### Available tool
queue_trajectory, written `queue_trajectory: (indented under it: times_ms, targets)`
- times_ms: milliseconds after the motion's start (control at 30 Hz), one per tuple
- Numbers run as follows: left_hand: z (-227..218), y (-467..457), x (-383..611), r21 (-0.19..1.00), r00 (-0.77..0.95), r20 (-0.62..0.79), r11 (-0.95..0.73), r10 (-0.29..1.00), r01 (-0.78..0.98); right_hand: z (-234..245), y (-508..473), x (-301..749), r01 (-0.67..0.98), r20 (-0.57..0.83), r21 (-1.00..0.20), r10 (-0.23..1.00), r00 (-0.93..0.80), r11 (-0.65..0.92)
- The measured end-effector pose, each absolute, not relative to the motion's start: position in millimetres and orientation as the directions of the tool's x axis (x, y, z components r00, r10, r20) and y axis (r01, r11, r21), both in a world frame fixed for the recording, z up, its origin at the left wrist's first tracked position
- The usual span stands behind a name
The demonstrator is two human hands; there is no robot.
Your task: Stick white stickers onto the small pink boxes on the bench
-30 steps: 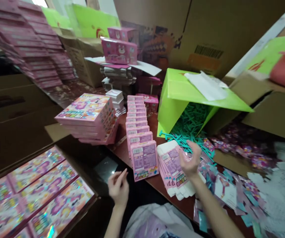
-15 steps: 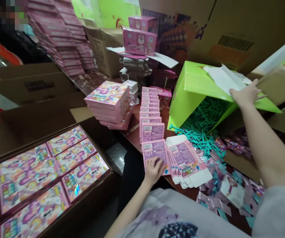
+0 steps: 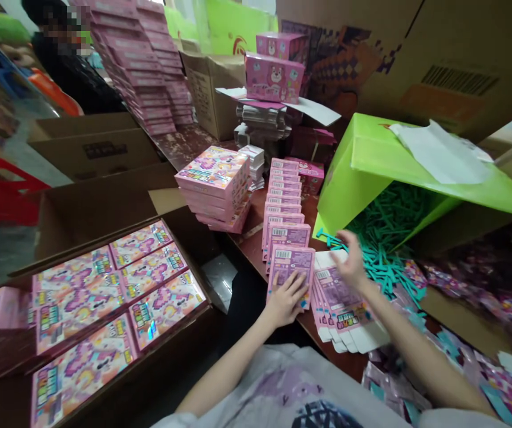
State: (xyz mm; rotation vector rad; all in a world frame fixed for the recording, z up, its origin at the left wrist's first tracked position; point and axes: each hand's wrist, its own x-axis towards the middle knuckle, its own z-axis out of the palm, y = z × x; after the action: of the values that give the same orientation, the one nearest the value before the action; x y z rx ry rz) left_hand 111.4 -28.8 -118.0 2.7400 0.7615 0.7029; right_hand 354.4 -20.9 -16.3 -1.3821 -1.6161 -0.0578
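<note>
My left hand (image 3: 284,300) lies with fingers spread flat on the nearest pink box (image 3: 292,266) of a row of closed pink boxes (image 3: 283,196) running away across the table. My right hand (image 3: 351,261) hovers with fingers loosely apart over a fanned pile of flat unfolded pink cartons (image 3: 340,300), close to a heap of teal plastic sticks (image 3: 383,244). It holds nothing that I can see.
A tipped green carton (image 3: 398,169) spills the teal sticks. A stack of pink boxes (image 3: 215,184) stands left of the row. A brown carton (image 3: 104,297) at lower left holds colourful boxes. Loose packets (image 3: 452,368) litter the right. A person sits at far left (image 3: 66,56).
My right hand came back from the green carton's flap to the flat cartons. My left hand stays on the nearest pink box. The view has shifted left.
</note>
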Motion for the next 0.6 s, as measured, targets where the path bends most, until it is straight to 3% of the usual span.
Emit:
queue_trajectory:
  times_ms: [67, 133, 233, 333, 467, 600]
  targets:
    - [-115.1, -22.2, 109.1, 0.345, 0.71, 0.406, -0.816, 0.575, 0.464, -75.6, -29.9, 303.5, 0.517, 0.426, -0.817, 0.871, 0.245, 0.254]
    - [-114.8, -14.9, 103.0, 0.394, 0.666, 0.465, -0.81, 0.583, 0.434, -120.4, -31.8, 270.9, 0.237, 0.227, -0.96, 0.911, 0.343, 0.15]
    - [-118.2, -1.9, 87.1, 0.521, 0.416, 0.632, -0.756, 0.654, 0.396, -151.6, -23.1, 251.7, 0.074, 0.106, -0.994, 0.902, 0.419, 0.082]
    - [-122.3, 14.7, 74.1, 0.725, 0.067, 0.563, -0.531, 0.824, 0.438, -153.2, -11.7, 252.5, 0.017, 0.089, -0.996, 0.909, 0.407, 0.09]
    - [-129.2, 31.6, 78.6, 0.875, 0.128, 0.326, -0.35, 0.937, 0.335, -149.6, -9.7, 260.0, -0.083, 0.062, -0.992, 0.952, 0.3, 0.091]
    - [-138.9, 32.5, 90.2, 0.918, 0.166, 0.246, -0.285, 0.955, 0.275, -144.8, 5.1, 280.9, -0.223, 0.056, -0.966, 0.948, 0.312, 0.131]
